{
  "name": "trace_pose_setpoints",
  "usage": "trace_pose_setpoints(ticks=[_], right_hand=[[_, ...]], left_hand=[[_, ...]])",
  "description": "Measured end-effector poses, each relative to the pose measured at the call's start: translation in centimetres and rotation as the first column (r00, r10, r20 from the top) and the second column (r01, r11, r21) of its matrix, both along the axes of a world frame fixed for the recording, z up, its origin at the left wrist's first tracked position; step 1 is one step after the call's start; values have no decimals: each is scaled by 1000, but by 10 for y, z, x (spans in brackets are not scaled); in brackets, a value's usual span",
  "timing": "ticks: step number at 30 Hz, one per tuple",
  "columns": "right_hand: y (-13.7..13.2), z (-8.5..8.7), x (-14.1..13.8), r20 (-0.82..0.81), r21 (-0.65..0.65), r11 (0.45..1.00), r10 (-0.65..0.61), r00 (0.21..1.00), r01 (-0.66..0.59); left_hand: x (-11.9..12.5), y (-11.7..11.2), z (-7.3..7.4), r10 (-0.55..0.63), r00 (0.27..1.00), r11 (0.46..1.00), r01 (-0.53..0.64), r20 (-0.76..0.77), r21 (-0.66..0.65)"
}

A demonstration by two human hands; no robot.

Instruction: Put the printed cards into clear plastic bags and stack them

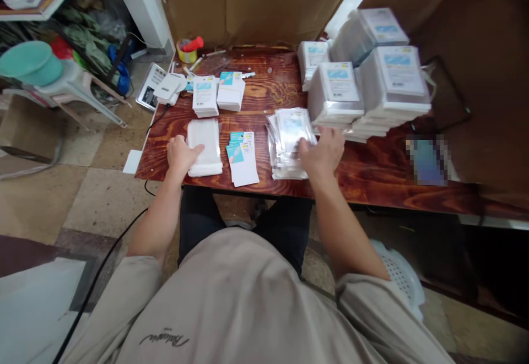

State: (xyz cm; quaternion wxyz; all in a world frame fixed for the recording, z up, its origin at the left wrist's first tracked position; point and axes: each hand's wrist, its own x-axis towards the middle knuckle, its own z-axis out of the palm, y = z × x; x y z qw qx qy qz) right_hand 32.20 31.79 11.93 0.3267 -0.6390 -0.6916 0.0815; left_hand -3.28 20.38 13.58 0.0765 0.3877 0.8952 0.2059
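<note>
My left hand (182,153) lies at the left edge of a pile of clear plastic sleeves (205,157), its thumb stretched over the top and its fingers apart. Touching the right side of a loose pile of bagged cards (291,127) is my right hand (324,152), with thumb and fingers spread. Between the two piles, several white and teal printed cards (243,168) lie fanned out on the table. Behind them stand two stacks of cards, one white (205,94) and one with a teal top card (231,88).
Tall stacks of bagged cards (392,77) crowd the table's (256,116) back right. Rubber bands (285,95) lie mid-table. A tape roll (187,55) sits at the back left, a scale (149,86) at the left edge. A blurred-out rectangle (427,160) lies far right.
</note>
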Motion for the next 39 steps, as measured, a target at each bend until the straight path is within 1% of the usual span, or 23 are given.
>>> trace_pose_setpoints(ticks=[2, 3, 5, 6, 7, 8, 10, 12, 14, 16, 17, 19, 20, 21, 22, 24, 26, 27, 29, 33, 35, 37, 39], right_hand=[[-20, 3, -18, 69, 63, 974, 214, 974, -219], [-32, 6, -28, 106, 47, 917, 390, 915, -396], [-55, 11, -50, 202, -89, 694, 715, 669, -715], [-64, 14, -59, 243, -181, 575, 813, 530, -798], [-71, 17, -67, 279, -268, 484, 866, 414, -833], [-76, 20, -72, 312, -338, 431, 890, 332, -837], [-81, 25, -79, 365, -424, 388, 900, 238, -818], [-82, 29, -79, 409, -452, 379, 893, 190, -807], [-81, 31, -75, 421, -457, 375, 890, 174, -807], [-80, 33, -67, 394, -396, 425, 879, 267, -814], [-81, 33, -62, 353, -316, 496, 853, 385, -809], [-85, 35, -52, 129, -95, 705, 708, 694, -702], [-88, 36, -48, -70, -16, 801, 596, 800, -598], [-93, 37, -45, -292, -2, 865, 479, 827, -502], [-100, 37, -43, -497, -48, 890, 373, 784, -454], [-113, 35, -45, -767, -203, 835, 189, 613, -511], [-123, 28, -51, -865, -319, 725, 40, 501, -610], [-127, 24, -55, -880, -351, 696, -17, 475, -626], [-129, 16, -62, -891, -368, 710, -86, 445, -600], [-131, 10, -71, -911, -278, 839, -77, 404, -467], [-133, 10, -72, -907, -237, 874, -43, 419, -424], [-134, 9, -70, -895, -225, 858, 5, 445, -462], [-134, 7, -65, -879, -240, 761, 93, 467, -603]], left_hand=[[-12, 3, -5, -10, 997, 999, 13, 74, -42], [-16, 4, -6, -14, 996, 999, 18, 93, -43], [-19, 4, -4, -23, 995, 999, 27, 98, -38], [-20, 4, -1, -32, 995, 998, 36, 95, -43], [-21, 3, 3, -39, 995, 998, 44, 91, -53], [-21, 1, 7, -46, 996, 997, 51, 82, -61], [-21, -3, 15, -71, 996, 995, 74, 53, -66], [-19, -8, 20, -95, 995, 995, 95, 5, -22], [-15, -12, 19, -92, 995, 990, 87, 35, 113], [-8, -11, 14, -84, 964, 944, -4, 252, 329], [-3, -10, 10, -103, 909, 900, -88, 405, 427], [7, -7, 5, -181, 732, 802, -276, 657, 529], [13, -5, 4, -221, 648, 765, -349, 729, 541], [19, -3, 4, -252, 578, 740, -401, 776, 539], [25, -2, 5, -275, 519, 725, -440, 809, 529], [39, -1, 9, -307, 425, 715, -489, 852, 501], [52, -2, 15, -318, 354, 724, -508, 879, 467], [59, -3, 17, -317, 331, 730, -513, 889, 452], [71, -7, 19, -315, 314, 741, -509, 896, 439], [92, -18, 18, -342, 333, 763, -447, 879, 466], [98, -25, 17, -367, 323, 781, -403, 872, 478], [100, -30, 18, -397, 307, 783, -378, 865, 494], [99, -33, 20, -415, 292, 777, -379, 862, 502]])
